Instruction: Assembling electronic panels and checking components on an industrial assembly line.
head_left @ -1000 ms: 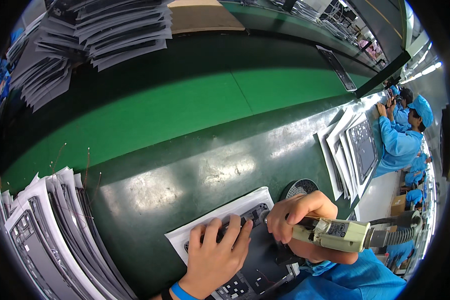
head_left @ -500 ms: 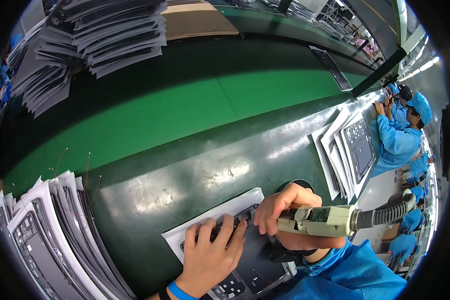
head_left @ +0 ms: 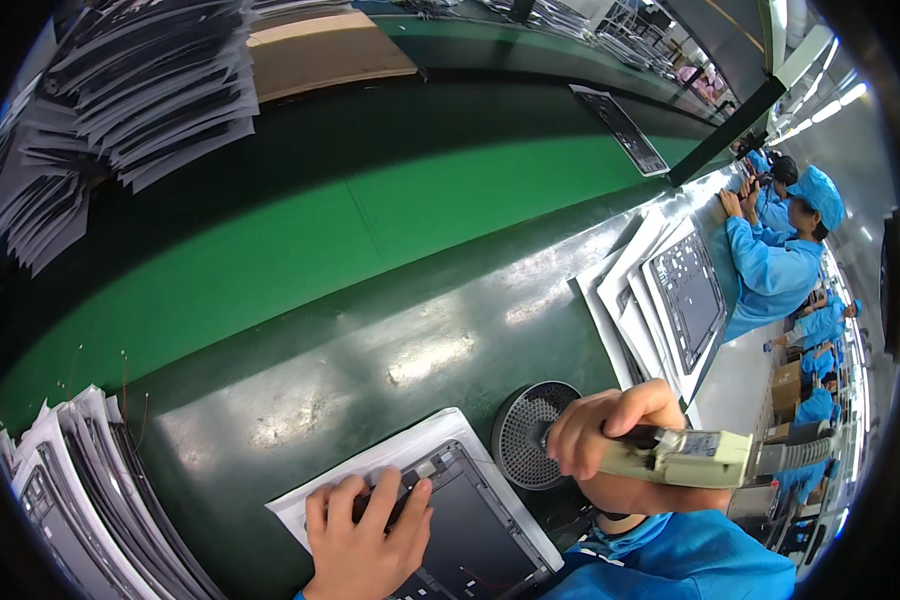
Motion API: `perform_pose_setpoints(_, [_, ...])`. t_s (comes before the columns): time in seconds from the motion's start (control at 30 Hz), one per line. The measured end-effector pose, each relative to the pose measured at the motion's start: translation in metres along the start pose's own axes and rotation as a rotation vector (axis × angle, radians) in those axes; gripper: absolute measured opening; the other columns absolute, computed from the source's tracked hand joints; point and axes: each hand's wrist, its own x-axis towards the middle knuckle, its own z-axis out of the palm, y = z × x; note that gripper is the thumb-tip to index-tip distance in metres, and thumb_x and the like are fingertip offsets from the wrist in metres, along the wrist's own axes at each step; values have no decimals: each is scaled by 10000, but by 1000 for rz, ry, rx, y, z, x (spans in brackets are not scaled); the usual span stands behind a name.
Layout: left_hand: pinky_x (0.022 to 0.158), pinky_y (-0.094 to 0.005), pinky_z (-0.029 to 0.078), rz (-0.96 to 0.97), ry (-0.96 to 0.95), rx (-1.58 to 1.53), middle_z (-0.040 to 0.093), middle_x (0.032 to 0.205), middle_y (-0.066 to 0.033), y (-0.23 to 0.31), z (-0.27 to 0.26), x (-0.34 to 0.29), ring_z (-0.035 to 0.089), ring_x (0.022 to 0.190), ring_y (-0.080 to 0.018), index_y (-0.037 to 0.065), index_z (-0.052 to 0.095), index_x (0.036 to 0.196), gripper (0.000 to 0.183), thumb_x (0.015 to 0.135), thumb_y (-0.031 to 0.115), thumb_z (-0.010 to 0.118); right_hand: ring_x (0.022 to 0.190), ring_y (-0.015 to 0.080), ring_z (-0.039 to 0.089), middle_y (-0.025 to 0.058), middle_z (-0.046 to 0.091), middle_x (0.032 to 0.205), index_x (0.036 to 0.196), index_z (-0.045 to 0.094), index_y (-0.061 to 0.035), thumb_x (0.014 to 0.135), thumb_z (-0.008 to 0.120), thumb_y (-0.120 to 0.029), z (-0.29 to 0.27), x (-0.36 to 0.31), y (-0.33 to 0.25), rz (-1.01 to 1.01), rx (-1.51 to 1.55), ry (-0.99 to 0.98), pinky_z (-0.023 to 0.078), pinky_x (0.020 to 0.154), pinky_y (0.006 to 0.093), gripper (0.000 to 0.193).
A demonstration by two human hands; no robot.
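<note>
My left hand [head_left: 370, 535] lies on a dark flat device panel [head_left: 470, 525], fingers spread near its upper left edge. Small white and metallic parts line the panel's border. Beneath it is a white foam-like sheet [head_left: 320, 472]. My right hand [head_left: 615, 430] is wrapped round a cream-coloured electric screwdriver [head_left: 698, 460], held clear of the panel with its cable running off to the right. The tool's tip is not plainly visible. Beside that hand sits a round black dish [head_left: 518, 445] with a perforated inside; my fingers overlap its right side in the view.
Similar panels with white sheets are stacked at the lower left [head_left: 100, 500] and right [head_left: 685, 295]. Tall stacks [head_left: 170, 90] stand at the far left beside a cardboard piece [head_left: 330, 65]. A single panel [head_left: 620, 130] lies on the green surface. A co-worker in blue [head_left: 775, 260] sits at right.
My right hand with the screwdriver has moved off the panel to the right, uncovering the dish and more of the panel. My left hand stays on the panel. The whole view has shifted.
</note>
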Motion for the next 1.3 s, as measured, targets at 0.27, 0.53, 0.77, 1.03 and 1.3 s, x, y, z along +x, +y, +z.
perform_pose_setpoints(0.27, [905, -474, 423, -16, -53, 56, 577, 1263, -53, 0, 1, -1, 527, 1083, -299, 219, 681, 1178, 369, 814, 269, 702, 450, 185, 556, 74, 561, 577, 971, 447, -6, 731, 412, -900, -2, 0, 8, 70, -196, 28, 479, 458, 322, 926])
perform_pose_setpoints(0.53, [923, -476, 412, -29, -46, 34, 574, 1276, -50, 2, 3, -6, 523, 1090, -295, 225, 686, 1172, 356, 820, 280, 695, 461, 181, 564, 76, 574, 585, 957, 457, -9, 708, 431, -908, -1, -4, 10, 81, -202, 36, 481, 470, 317, 933])
perform_pose_setpoints(0.77, [927, -476, 406, -35, -33, 26, 578, 1266, -54, -1, 3, -3, 525, 1084, -299, 222, 695, 1154, 340, 819, 279, 694, 470, 185, 559, 77, 570, 589, 957, 466, -7, 692, 476, -902, 0, 0, 13, 106, -184, 7, 465, 465, 315, 933])
perform_pose_setpoints(1.03, [849, -449, 431, 2, 70, -45, 594, 1180, -76, 1, 0, -2, 543, 1018, -309, 135, 697, 1055, 278, 785, 199, 713, 563, 241, 596, 119, 593, 643, 1087, 450, 62, 764, 557, -805, 16, 3, -25, -10, -79, -19, 508, 541, 357, 931])
perform_pose_setpoints(1.3, [786, -382, 419, -5, 187, -157, 627, 1136, -47, -10, 4, -8, 538, 925, -247, 106, 735, 933, 218, 725, 171, 741, 502, 248, 596, 124, 605, 608, 974, 522, -4, 732, 543, -841, 82, 2, -6, 223, -32, -78, 520, 534, 395, 871])
